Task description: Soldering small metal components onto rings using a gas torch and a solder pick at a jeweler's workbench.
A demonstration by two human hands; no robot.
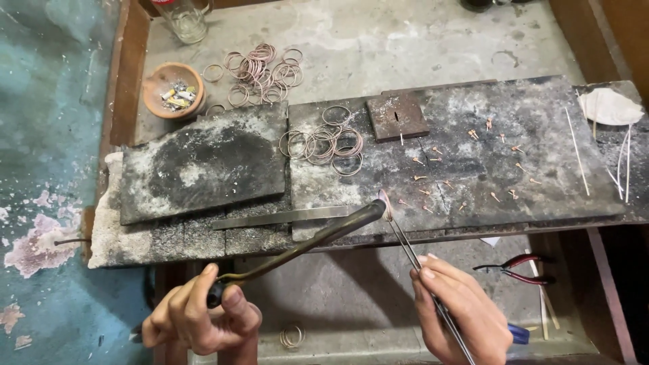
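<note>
My left hand [199,314] grips the black handle of a curved metal torch pipe [318,236], whose tip reaches the front edge of the dark stone slab [466,169]. My right hand [460,311] holds long thin tweezers [409,250] that pinch a small copper ring [386,205] right at the torch tip. A loose pile of thin rings [328,143] lies on the slab behind. Several tiny copper pins [466,165] are scattered to the right across the slab.
A scorched dark slab [203,162] lies at left, with a flat metal strip [284,217] in front. More rings [260,73] and a clay bowl [172,90] sit behind. A rusty square plate [397,116], thin wires [578,159] and red-handled pliers [517,269] are at right.
</note>
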